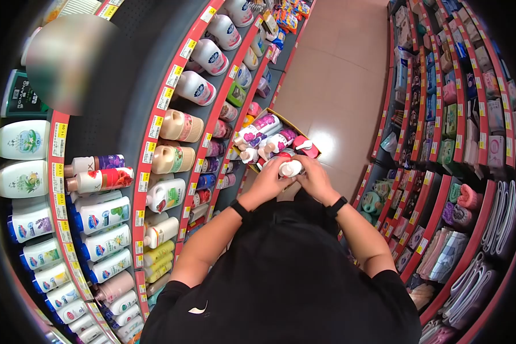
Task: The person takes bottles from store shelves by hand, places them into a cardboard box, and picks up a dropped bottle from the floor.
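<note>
My left hand and my right hand both close around a white bottle, one on each side, with its top facing up at me. Parts of my fingers and the lower bottle are hidden. Just beyond is an open box with a yellowish rim, packed with bottles. Among them lie a white bottle with purple flower print and a red-pink bottle with a white pump. The held bottle is over the near side of the box; whether it touches the others I cannot tell.
On my left, shelves with red price rails hold body-wash bottles, large white bottles and beige bottles. Shelves on my right carry packaged goods, rolled towels and folded textiles. Between them runs the tiled aisle floor.
</note>
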`<state>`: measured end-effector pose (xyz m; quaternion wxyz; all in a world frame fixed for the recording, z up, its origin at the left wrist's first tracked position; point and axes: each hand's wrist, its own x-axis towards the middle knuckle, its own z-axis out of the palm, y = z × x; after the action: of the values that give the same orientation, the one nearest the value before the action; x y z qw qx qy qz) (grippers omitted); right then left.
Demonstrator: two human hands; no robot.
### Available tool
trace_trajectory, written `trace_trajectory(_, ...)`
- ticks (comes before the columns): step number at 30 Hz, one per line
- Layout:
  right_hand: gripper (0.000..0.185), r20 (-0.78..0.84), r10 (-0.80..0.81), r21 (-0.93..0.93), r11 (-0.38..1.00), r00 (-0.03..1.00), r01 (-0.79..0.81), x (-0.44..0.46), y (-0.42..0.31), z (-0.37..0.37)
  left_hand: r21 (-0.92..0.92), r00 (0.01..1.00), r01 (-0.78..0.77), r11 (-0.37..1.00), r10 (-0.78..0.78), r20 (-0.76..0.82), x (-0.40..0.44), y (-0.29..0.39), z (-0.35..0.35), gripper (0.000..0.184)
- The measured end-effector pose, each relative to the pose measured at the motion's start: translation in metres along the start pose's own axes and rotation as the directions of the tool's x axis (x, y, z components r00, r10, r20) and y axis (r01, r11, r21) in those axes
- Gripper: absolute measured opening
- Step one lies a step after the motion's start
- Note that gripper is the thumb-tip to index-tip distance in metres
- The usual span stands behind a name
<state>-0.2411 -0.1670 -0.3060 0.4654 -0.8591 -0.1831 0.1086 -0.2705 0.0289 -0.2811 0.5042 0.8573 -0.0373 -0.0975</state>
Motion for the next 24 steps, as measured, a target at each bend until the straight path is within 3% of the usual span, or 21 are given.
trace_trajectory(4, 0.054, 0.069, -0.002, -0.054, 0.999, 0.998, 0.006, 0.013, 0.029, 0.005, -0.046, 0.996, 0.080, 0.996, -0.079, 0.036, 0.008, -0.008, 0.011, 0.056)
trace_trajectory(6, 0.053, 0.097, 0.007, -0.077, 0.997, 0.995, 0.001, 0.018, 0.036, 0.010, -0.110, 0.970, 0.233, 0.966, -0.222, 0.100, 0.006, -0.011, 0.017, 0.056)
trace_trajectory(9, 0.050, 0.137, 0.017, -0.077, 0.997, 0.990, -0.007, 0.023, 0.044, 0.020, -0.032, 0.947, 0.308, 0.951, -0.303, 0.106, 0.005, -0.019, 0.020, 0.052)
trace_trajectory(10, 0.051, 0.140, 0.080, -0.046, 0.996, 0.987, -0.075, 0.026, 0.043, 0.029, -0.035, 0.947, 0.309, 0.950, -0.304, 0.101, 0.006, -0.026, 0.021, 0.052)
trace_trajectory(12, 0.057, 0.178, 0.146, -0.014, 0.989, 0.973, -0.146, 0.026, 0.049, 0.050, -0.097, 0.837, 0.526, 0.845, -0.495, 0.232, 0.008, -0.052, 0.024, 0.052)
trace_trajectory(15, 0.063, 0.139, 0.073, -0.070, 0.996, 0.988, -0.063, 0.021, 0.051, 0.070, 0.008, 0.901, 0.416, 0.909, -0.413, 0.134, 0.001, -0.068, 0.027, 0.056)
trace_trajectory(16, 0.067, 0.210, 0.089, -0.095, 0.993, 0.974, -0.070, 0.020, 0.054, 0.068, -0.073, 0.887, 0.453, 0.888, -0.441, 0.139, -0.005, -0.070, 0.028, 0.050)
trace_trajectory(19, 0.059, 0.182, 0.113, -0.061, 0.993, 0.977, -0.104, 0.015, 0.067, 0.073, -0.218, 0.813, 0.582, 0.784, -0.555, 0.175, -0.006, -0.059, 0.020, 0.043)
trace_trajectory(20, 0.063, 0.228, 0.119, -0.049, 0.993, 0.966, -0.110, 0.014, 0.072, 0.070, -0.320, 0.826, 0.563, 0.762, -0.519, 0.218, -0.007, -0.079, 0.025, 0.039)
trace_trajectory(21, 0.065, 0.215, 0.116, -0.152, 0.985, 0.970, -0.085, 0.012, 0.097, 0.085, -0.188, 0.845, 0.529, 0.828, -0.492, 0.212, -0.007, -0.065, 0.017, 0.039)
trace_trajectory(22, 0.067, 0.245, 0.150, -0.103, 0.986, 0.958, -0.128, 0.013, 0.097, 0.083, -0.223, 0.905, 0.419, 0.880, -0.384, 0.185, -0.009, -0.078, 0.021, 0.038)
trace_trajectory(23, 0.085, 0.339, 0.160, -0.038, 0.987, 0.927, -0.156, 0.019, 0.092, 0.075, -0.326, 0.940, 0.338, 0.883, -0.336, 0.064, -0.015, -0.109, 0.040, 0.038)
trace_trajectory(24, 0.085, 0.319, 0.082, 0.019, 0.995, 0.944, -0.093, 0.020, 0.105, 0.084, -0.319, 0.890, 0.454, 0.832, -0.440, 0.121, -0.015, -0.078, 0.022, 0.039)
